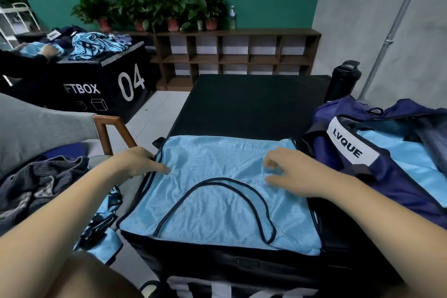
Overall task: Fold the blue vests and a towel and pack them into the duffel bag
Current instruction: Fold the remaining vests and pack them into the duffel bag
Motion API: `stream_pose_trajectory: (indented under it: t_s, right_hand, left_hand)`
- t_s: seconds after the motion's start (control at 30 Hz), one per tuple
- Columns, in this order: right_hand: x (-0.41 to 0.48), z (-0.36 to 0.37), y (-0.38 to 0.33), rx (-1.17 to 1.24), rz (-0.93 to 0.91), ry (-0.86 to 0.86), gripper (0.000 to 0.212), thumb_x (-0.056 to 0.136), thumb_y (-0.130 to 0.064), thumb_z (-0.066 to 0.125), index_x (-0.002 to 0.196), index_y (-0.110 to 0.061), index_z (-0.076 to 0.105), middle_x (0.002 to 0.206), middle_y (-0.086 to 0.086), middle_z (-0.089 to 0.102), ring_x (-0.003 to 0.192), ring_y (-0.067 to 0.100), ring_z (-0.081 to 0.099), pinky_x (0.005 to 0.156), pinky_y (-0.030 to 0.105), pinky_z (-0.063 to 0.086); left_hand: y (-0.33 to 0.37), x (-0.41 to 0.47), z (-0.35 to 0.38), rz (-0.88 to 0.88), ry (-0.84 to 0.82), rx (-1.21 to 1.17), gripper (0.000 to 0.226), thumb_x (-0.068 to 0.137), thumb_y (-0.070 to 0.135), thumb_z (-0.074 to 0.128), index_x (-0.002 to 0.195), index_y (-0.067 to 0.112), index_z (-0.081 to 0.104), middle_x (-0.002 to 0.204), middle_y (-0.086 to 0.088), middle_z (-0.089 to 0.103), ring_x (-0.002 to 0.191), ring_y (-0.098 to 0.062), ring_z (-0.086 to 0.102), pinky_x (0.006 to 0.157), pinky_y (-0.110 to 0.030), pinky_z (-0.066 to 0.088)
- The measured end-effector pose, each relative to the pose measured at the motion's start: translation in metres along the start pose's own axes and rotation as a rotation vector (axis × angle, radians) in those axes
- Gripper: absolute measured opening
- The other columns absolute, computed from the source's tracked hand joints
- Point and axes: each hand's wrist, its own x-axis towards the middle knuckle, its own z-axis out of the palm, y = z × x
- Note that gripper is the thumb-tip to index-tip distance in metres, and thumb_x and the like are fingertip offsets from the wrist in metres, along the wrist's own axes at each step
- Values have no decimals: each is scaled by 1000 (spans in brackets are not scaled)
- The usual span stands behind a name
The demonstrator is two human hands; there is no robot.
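A blue vest (217,201) lies flat on the black tabletop (254,104), just left of the open navy duffel bag (338,152), which holds a folded vest (406,152). The left hand (137,164) rests at the blue vest's left edge, index finger straight on the cloth. The right hand (292,174) touches its upper right with bent fingers (271,164); whether they pinch it, I cannot tell.

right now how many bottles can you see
2: a clear water bottle on the wooden shelf beside the potted plants, and a black bottle behind the duffel bag. Others may be hidden.
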Motion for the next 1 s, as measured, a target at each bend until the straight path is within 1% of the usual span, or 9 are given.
stream_pose_trajectory:
  t_s: [0.07, 0.13, 0.27, 0.43, 0.6, 0.73, 0.87, 0.93, 1.0]
  right_hand:
    - [-10, 6, -14, 6, -78, -80, 22, 96, -42, 71, 112, -33, 59, 111, -13, 55, 100, 7, 56, 93, 31, 49]
    - [-19, 11, -28, 33, -141, -108, 22, 99, -41, 69, 116, -30, 60, 112, -14, 54, 101, 3, 53, 92, 28, 47]
    - [-31, 27, -57, 60, -246, -44, 24, 101, -53, 60, 115, -34, 59, 110, -17, 52, 103, 1, 50, 95, 31, 48]
    - [-44, 56, -93, -21, -354, 8, 35, 105, -60, 49, 126, -33, 56, 120, -15, 49, 115, 11, 45, 102, 31, 40]
    - [-36, 41, -90, -39, -277, 57, 43, 105, -62, 47, 134, -32, 55, 123, -13, 50, 117, 13, 45, 105, 32, 40]
    - [-30, 24, -63, -108, -142, 28, 40, 105, -55, 52, 136, -31, 55, 126, -11, 51, 122, 14, 47, 108, 36, 41]
    - [-27, 17, -41, -75, -54, -18, 39, 102, -55, 56, 135, -34, 55, 122, -15, 48, 118, 12, 46, 104, 35, 43]
    - [-28, 16, -34, -55, -26, -29, 41, 101, -57, 56, 136, -36, 54, 123, -18, 47, 118, 12, 47, 103, 36, 46]
    - [-29, 16, -30, -54, -15, -37, 42, 101, -56, 56, 138, -36, 54, 125, -18, 47, 119, 12, 46, 104, 35, 45]
  left_hand:
    - [4, 3, 7, 5, 35, 15, 54, 74, 61, 85, 105, 18, 75, 116, -5, 74, 100, -21, 65, 85, -36, 52]
    - [7, 1, 13, -6, 52, -43, 41, 74, 50, 87, 97, 18, 76, 109, -6, 75, 96, -21, 66, 80, -35, 52]
    - [10, 0, 14, -27, 51, -129, 37, 69, 42, 86, 94, 15, 81, 107, -13, 78, 104, -32, 72, 76, -36, 52]
    - [5, -4, 1, -52, 118, -261, 24, 79, 32, 82, 100, 20, 79, 104, -6, 75, 95, -26, 68, 84, -38, 57]
    - [-18, -4, -12, -129, 96, -270, 42, 79, 44, 80, 113, 20, 76, 117, -8, 73, 105, -32, 69, 101, -51, 58]
    - [-44, 12, -7, -193, -62, -334, 94, 55, 58, 90, 135, 16, 65, 135, -8, 66, 119, -33, 66, 106, -55, 55]
    - [-55, 17, -10, -201, -113, -396, 118, 46, 58, 100, 144, 10, 56, 151, -11, 56, 132, -39, 59, 110, -61, 51]
    - [-53, 15, -14, -184, -83, -446, 117, 42, 54, 103, 142, 10, 58, 146, -12, 61, 129, -39, 62, 107, -60, 53]
    - [-47, 11, -19, -169, -90, -539, 108, 37, 44, 105, 131, 9, 66, 125, -17, 75, 110, -41, 75, 96, -60, 61]
